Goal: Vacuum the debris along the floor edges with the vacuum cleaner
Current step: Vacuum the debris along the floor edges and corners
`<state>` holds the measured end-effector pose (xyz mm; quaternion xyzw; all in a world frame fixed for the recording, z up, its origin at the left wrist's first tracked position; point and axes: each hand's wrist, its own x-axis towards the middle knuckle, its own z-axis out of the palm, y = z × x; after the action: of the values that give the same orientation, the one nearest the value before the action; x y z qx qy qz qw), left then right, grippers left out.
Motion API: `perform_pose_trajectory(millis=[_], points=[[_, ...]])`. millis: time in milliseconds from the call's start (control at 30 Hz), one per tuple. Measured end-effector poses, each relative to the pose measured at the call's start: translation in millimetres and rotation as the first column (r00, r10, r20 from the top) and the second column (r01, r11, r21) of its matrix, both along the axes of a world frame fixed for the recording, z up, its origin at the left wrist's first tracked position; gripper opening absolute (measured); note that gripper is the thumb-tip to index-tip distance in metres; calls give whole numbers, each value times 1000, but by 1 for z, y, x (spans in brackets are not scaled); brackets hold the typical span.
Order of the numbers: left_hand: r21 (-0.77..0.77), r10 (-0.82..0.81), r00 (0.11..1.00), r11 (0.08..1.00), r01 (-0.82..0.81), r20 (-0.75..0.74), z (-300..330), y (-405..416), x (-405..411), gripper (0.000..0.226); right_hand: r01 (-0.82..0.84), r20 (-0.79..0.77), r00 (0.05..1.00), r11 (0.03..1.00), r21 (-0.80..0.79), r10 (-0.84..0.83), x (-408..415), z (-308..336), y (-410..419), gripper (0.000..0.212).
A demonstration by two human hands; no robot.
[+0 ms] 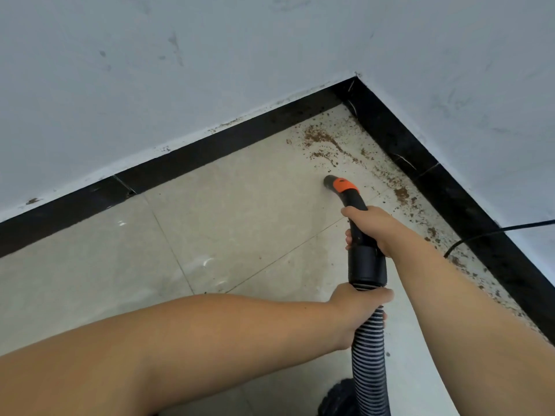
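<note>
a: closest to you is your left forearm, crossing the bottom of the view from the left. where does it end up?

b: at your left hand, which is wrapped around the ribbed hose just below the black cuff. your fingers curl around the far side, so you're gripping the hose.

a: and your right hand?

b: it's higher up, closed around the black handle tube right above the cuff. your fingertips show on the left side of the tube. the two hands sit one behind the other along the same line, with the cuff between them.

a: where's the nozzle?

b: ahead of your right hand, past the orange collar. the tube curves forward and left, and the nozzle mouth is down at the pale tiled floor.

a: and the debris?

b: brown crumbs, thickest near the corner just beyond the nozzle, then trailing along the right-hand black skirting beside your right forearm. the nozzle is near the closest patch; whether it touches any crumbs, i cannot tell.

a: anything else down there?

b: a black cable comes in from the right edge and drops to the floor by the skirting. a dark rounded part of the vacuum cleaner sits at the bottom edge, beside the hose. grey scuffed walls meet above the corner.
</note>
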<state>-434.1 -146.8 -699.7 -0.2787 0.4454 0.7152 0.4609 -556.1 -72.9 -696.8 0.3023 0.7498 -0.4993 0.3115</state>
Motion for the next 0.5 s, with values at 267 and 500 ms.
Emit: perform_pose_trajectory(millis=[267, 500], points=[[-64, 25, 999, 998, -23, 26, -9, -14, -14, 17, -74, -41, 997, 996, -57, 72, -16, -10, -26, 17], [-72, -166, 986, 983, 168, 33, -6, -4, -27, 13, 46, -40, 998, 998, -40, -48, -19, -14, 6, 15]])
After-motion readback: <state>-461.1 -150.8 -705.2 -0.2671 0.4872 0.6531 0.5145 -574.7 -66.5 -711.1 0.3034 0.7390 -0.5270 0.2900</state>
